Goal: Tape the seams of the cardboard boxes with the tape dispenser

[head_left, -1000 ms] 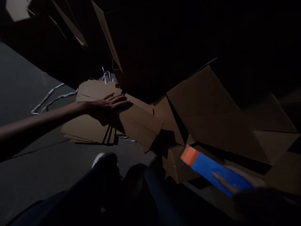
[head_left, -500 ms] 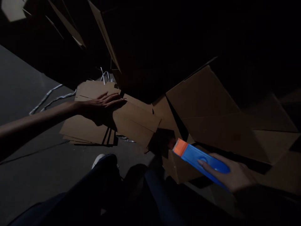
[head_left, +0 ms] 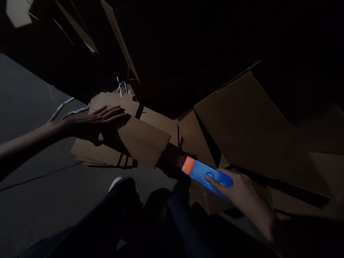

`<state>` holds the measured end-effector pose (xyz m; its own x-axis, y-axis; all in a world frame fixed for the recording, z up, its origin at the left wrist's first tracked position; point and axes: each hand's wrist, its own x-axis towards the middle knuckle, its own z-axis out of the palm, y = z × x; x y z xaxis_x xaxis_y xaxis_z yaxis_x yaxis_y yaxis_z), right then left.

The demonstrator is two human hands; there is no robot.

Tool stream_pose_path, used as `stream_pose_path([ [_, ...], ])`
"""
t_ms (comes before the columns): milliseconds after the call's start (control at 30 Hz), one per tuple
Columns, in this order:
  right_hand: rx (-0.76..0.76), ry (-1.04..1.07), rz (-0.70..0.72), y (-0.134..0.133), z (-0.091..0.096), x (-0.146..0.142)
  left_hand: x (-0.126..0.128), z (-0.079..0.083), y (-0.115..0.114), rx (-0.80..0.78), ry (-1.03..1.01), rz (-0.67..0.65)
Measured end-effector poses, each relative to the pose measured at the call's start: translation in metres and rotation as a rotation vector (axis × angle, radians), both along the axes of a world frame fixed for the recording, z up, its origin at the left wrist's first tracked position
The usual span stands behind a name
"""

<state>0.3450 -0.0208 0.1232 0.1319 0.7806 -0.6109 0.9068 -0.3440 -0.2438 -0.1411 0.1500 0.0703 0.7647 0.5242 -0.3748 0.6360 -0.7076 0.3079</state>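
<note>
The scene is very dark. My left hand (head_left: 98, 120) lies flat with fingers spread on a flattened brown cardboard sheet (head_left: 142, 138) that tops a stack of flat cartons (head_left: 94, 150) on the floor. My right hand (head_left: 242, 195) grips a blue tool with an orange tip (head_left: 204, 173), held low at the right. Its orange end points left toward the edge of the cardboard sheet. My dark trouser legs and a white shoe (head_left: 115, 181) show below.
A large tilted cardboard box (head_left: 242, 122) and more loose cardboard lie at the right. Tall dark boxes (head_left: 161, 53) stand behind. White plastic strapping (head_left: 66, 107) trails across the grey floor (head_left: 34, 193) at the left.
My right hand has carried the blue tool left and slightly up, toward the cardboard sheet. My left hand has slid left along with the top sheet.
</note>
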Motion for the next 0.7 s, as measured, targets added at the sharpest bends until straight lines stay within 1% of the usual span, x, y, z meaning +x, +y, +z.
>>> stream_pose_path([
  [133, 0.025, -0.038, 0.034, -0.001, -0.004, 0.000, 0.001, 0.004, 0.000, -0.040, -0.008, 0.042],
  [200, 0.040, -0.041, 0.039, -0.001, -0.006, 0.000, 0.012, 0.010, 0.000, -0.050, -0.058, 0.104],
  [233, 0.046, -0.040, 0.039, -0.001, -0.006, 0.000, 0.022, 0.013, -0.002, -0.040, -0.105, 0.145],
  [267, 0.046, -0.039, 0.037, -0.001, -0.007, -0.001, 0.034, 0.015, -0.005, -0.022, -0.166, 0.192],
  [333, 0.045, -0.042, 0.025, 0.000, -0.008, -0.003, 0.067, 0.017, -0.015, 0.056, -0.340, 0.301],
  [400, 0.050, -0.050, 0.009, 0.000, -0.009, -0.004, 0.106, 0.013, -0.030, 0.157, -0.555, 0.460],
  [467, 0.059, -0.048, -0.004, -0.001, -0.011, -0.003, 0.145, 0.003, -0.045, 0.229, -0.685, 0.543],
  [500, 0.066, -0.048, -0.007, -0.002, -0.013, -0.002, 0.162, -0.003, -0.052, 0.256, -0.692, 0.556],
  [567, 0.077, -0.041, 0.005, -0.005, -0.015, 0.001, 0.190, -0.014, -0.061, 0.286, -0.633, 0.547],
  [633, 0.085, -0.044, 0.018, -0.007, -0.017, 0.002, 0.209, -0.023, -0.064, 0.301, -0.550, 0.530],
  [700, 0.091, -0.054, 0.023, -0.009, -0.018, 0.001, 0.220, -0.031, -0.064, 0.309, -0.468, 0.527],
])
